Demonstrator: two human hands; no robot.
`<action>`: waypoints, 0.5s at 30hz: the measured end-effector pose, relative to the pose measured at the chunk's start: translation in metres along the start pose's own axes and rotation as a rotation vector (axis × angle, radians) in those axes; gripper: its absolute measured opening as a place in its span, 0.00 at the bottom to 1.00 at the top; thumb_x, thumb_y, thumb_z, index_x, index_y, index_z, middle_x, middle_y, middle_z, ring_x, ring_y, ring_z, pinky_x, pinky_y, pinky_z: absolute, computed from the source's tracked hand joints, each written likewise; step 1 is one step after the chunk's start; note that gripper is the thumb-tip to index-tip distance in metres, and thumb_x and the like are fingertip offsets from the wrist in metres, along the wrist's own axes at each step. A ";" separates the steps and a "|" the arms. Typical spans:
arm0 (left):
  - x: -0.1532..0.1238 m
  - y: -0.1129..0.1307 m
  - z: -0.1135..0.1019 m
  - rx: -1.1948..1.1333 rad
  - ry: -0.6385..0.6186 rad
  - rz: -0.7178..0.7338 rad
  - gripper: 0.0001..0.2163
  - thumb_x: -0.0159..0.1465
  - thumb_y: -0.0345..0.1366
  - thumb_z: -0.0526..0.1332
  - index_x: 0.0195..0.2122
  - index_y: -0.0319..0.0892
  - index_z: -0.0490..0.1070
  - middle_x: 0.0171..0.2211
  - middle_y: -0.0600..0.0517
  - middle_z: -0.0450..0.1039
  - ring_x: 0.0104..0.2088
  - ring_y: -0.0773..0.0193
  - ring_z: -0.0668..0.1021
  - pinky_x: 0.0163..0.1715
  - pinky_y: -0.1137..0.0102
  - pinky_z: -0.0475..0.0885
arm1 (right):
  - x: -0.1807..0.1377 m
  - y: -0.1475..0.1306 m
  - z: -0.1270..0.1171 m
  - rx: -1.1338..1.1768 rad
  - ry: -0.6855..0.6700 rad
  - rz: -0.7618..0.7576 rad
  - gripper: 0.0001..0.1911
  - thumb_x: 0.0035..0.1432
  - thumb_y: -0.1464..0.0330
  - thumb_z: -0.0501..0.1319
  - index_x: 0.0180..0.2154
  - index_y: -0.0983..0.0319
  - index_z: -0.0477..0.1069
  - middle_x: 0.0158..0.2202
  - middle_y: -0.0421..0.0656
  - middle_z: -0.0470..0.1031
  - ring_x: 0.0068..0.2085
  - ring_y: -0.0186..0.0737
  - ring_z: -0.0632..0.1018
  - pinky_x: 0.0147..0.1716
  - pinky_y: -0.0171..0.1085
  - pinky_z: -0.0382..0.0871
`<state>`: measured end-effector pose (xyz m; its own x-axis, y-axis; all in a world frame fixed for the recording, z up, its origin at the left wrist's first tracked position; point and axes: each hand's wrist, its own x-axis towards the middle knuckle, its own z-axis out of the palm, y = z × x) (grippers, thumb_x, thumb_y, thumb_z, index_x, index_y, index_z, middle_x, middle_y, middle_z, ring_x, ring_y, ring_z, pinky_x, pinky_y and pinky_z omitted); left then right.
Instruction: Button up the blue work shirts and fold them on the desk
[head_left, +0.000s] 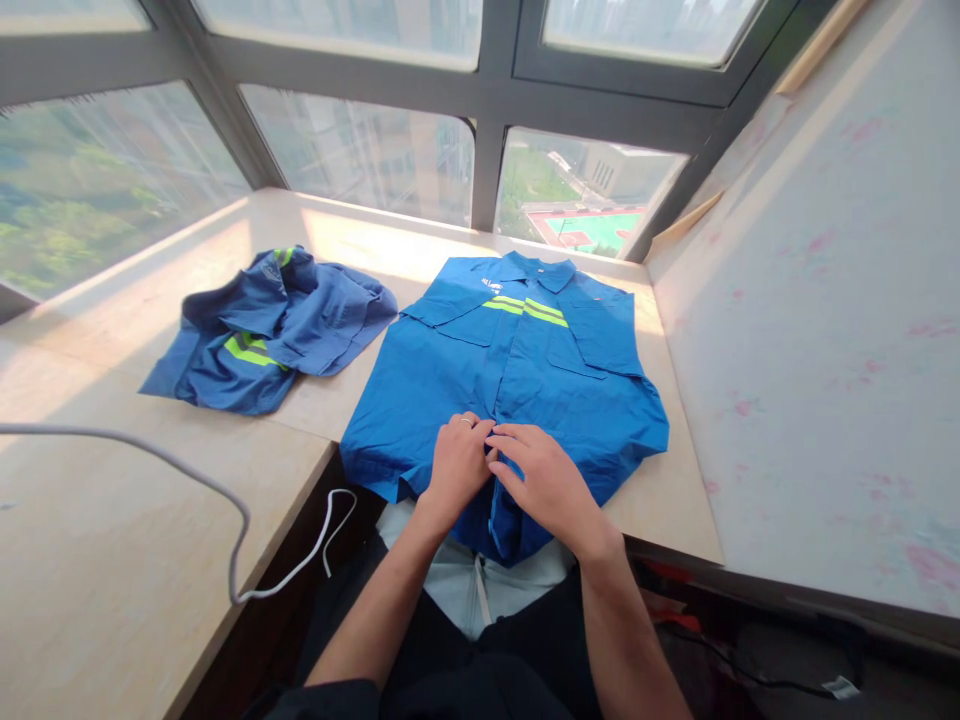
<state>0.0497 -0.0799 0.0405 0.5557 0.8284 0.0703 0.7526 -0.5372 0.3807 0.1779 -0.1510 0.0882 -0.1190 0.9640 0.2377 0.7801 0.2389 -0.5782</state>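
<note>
Blue jacket (pixel 442 370) lies front-up on the bench (pixel 675 500), hem (pixel 521 545) overhanging. Left hand (pixel 459 462) and right hand (pixel 546 480), fingers bent, meet at its front; grip cannot be told. Risk: overhanging cloth could drag it askew.

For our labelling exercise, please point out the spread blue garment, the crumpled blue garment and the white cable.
Spread blue garment (pixel 461 375): head view, front panel.
Crumpled blue garment (pixel 319 312): head view, bunched fabric.
White cable (pixel 245 518): head view, bend.

Bright daylight from windows (pixel 360 150), sunlit patches on ledge (pixel 367 232), washed-out panes, stretched edges
</note>
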 end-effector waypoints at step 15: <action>-0.006 -0.002 0.022 -0.482 0.226 0.002 0.09 0.56 0.23 0.62 0.33 0.42 0.79 0.25 0.53 0.73 0.27 0.66 0.72 0.30 0.72 0.63 | -0.003 0.025 0.011 -0.006 0.094 0.135 0.04 0.61 0.67 0.63 0.33 0.59 0.75 0.39 0.44 0.76 0.44 0.44 0.75 0.46 0.42 0.68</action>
<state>0.0522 -0.0871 0.0189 0.4272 0.8694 0.2481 0.4742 -0.4491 0.7572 0.1908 -0.1463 0.0645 0.0447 0.9722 0.2299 0.7886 0.1069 -0.6055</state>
